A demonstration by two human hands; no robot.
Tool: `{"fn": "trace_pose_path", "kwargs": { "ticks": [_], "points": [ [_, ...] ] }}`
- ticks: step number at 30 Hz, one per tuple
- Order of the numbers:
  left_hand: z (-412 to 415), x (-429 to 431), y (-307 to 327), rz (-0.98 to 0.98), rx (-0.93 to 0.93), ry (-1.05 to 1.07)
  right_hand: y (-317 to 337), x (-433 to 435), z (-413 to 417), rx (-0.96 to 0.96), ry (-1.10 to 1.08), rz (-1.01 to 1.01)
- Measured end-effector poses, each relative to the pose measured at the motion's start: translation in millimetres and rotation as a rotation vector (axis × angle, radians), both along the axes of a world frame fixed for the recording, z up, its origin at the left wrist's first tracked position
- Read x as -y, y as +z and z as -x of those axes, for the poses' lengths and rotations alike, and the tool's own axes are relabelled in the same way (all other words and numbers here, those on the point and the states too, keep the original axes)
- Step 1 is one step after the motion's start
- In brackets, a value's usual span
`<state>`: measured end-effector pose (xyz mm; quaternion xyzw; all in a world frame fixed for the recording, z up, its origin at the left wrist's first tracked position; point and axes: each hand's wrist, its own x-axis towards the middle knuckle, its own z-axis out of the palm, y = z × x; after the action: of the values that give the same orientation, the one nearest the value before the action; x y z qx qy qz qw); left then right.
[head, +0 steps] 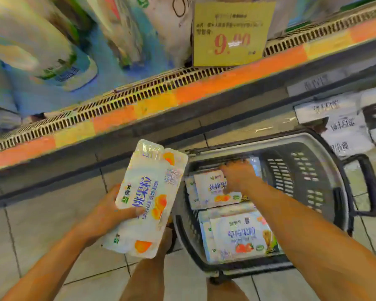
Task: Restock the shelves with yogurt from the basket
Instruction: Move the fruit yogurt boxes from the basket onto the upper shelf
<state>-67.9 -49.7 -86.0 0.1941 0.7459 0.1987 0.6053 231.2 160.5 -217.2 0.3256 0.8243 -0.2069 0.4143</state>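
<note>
Lower centre of the frame, the left hand point(114, 206) grips a peach yogurt multipack point(152, 192). The thumb lies across its printed face and the fingers are hidden behind it. The pack is held tilted above the tiled floor point(41, 224), just left of the basket point(302, 170) and below the shelf edge.

The basket, dark plastic with a grey rim, sits on the floor at centre right. Its handle point(371, 185) is folded out toward the right edge of the frame. Inside, at the far end, lies another peach pack point(211, 190). Nearer the camera lies a strawberry pack point(241, 235), with the edges of more packs showing beneath both.

The right hand point(239, 174) reaches down into the basket and rests on the far peach pack at its upper right corner. The fingertips are blurred there, so whether they have closed round the pack cannot be told.

Across the upper half of the frame runs the shelf point(182, 92), its front strip striped orange and yellow behind a slotted rail. A yellow price card point(232, 33) reading 9.00 stands on it at upper centre (the small print is unreadable). Blurred dairy bottles point(30, 40) fill the upper left.
</note>
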Motion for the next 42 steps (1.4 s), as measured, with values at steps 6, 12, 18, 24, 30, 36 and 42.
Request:
{"fn": "trace_pose_path", "kwargs": {
  "ticks": [6,12,18,24,30,36,42],
  "points": [
    [3.5,7.1,-2.4,-0.015,0.033,0.056,-7.5,-0.1,-0.1,0.012,0.039,-0.007],
    [5.0,5.3,-5.4,0.018,0.019,0.051,-5.7,-6.8,3.3,0.007,-0.017,0.134],
    [3.8,5.7,-0.8,0.041,0.009,0.034,6.8,-1.8,-7.4,-0.087,-0.017,0.116],
    [-2.8,4.2,27.0,0.028,0.024,0.007,51.7,-14.0,-22.5,-0.144,0.019,-0.018],
    [-17.8,1.3,87.6,-0.018,0.069,0.024,140.3,-32.1,-50.0,-0.124,-0.042,-0.065],
    [-30.6,7.9,177.5,-0.067,0.068,0.041,265.4,-32.3,-79.5,-0.202,-0.402,0.037],
    [-34.1,20.0,276.6,-0.197,0.118,0.191,404.5,-13.9,-79.9,-0.518,-0.934,0.190]
  ]
}}
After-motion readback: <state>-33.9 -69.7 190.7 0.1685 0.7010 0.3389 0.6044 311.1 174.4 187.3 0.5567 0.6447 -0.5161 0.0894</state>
